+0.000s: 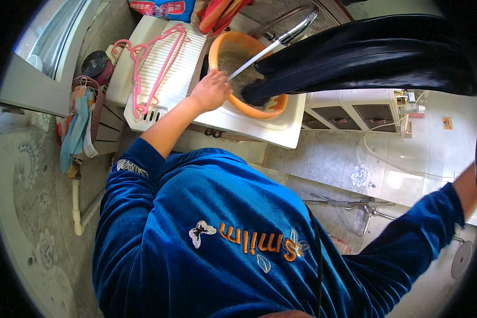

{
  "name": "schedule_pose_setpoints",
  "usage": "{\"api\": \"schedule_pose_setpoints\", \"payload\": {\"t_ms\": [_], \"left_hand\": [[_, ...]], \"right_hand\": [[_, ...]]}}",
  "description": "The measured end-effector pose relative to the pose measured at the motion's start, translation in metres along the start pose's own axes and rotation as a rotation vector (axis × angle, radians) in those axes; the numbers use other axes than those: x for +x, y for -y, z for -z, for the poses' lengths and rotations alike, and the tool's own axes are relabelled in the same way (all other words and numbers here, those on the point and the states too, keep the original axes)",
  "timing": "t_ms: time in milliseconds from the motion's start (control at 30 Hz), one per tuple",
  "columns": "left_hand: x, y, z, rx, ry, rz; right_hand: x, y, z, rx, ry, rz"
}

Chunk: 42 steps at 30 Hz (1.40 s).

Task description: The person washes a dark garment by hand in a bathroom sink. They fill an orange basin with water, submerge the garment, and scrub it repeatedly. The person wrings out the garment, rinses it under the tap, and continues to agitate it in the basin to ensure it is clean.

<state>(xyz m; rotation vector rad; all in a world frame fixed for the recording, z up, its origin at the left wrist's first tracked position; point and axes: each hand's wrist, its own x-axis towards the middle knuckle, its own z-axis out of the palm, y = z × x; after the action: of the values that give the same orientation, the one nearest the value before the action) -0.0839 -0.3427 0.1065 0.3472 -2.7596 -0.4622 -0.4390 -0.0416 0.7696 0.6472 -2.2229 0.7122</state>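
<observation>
An orange plastic basin (260,114) with water in it sits in the white washbasin (280,133). My left hand (212,91) has its fingers curled over the basin's near left rim. From the chrome faucet (298,28) a stream of water (250,61) pours down close to my fingertips. One end of a wet, shiny black garment (361,59) lies in the water, and the rest stretches up and out to the right edge of the view. My right hand is out of view; only its sleeve and wrist show at the far right.
Pink plastic hangers (159,87) lie on the ribbed washboard (179,51). Behind it are a detergent bag (163,10) and red cloth (222,14). Face masks (75,127) hang at left below a dark-lidded jar (97,65). A white storage cabinet (351,97) stands right of the sink.
</observation>
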Motion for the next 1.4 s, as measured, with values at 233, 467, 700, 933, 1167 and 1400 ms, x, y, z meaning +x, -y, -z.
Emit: {"api": "schedule_pose_setpoints", "payload": {"t_ms": [233, 467, 700, 933, 1167, 1400], "left_hand": [[-0.001, -0.003, 0.007, 0.059, 0.044, -0.008], [0.007, -0.006, 0.005, 0.088, 0.063, -0.044], [-0.002, 0.005, 0.003, 0.107, 0.066, -0.063], [0.001, -0.002, 0.007, 0.058, 0.055, -0.022], [-0.007, 0.009, 0.006, 0.01, -0.017, 0.01], [-0.002, 0.0, 0.003, 0.05, 0.021, -0.012]], "right_hand": [[-0.242, 0.046, -0.254, 1.454, 0.582, -0.766], [-0.49, -0.07, -0.437, 1.131, 0.48, -1.684], [-0.297, -0.033, -0.356, 1.301, 0.547, -1.451], [-0.044, 0.016, -0.121, 0.661, 0.303, -0.454], [0.004, 0.001, 0.037, -0.084, 0.004, -0.157], [0.008, 0.036, -0.027, -0.411, 0.027, 0.149]]}}
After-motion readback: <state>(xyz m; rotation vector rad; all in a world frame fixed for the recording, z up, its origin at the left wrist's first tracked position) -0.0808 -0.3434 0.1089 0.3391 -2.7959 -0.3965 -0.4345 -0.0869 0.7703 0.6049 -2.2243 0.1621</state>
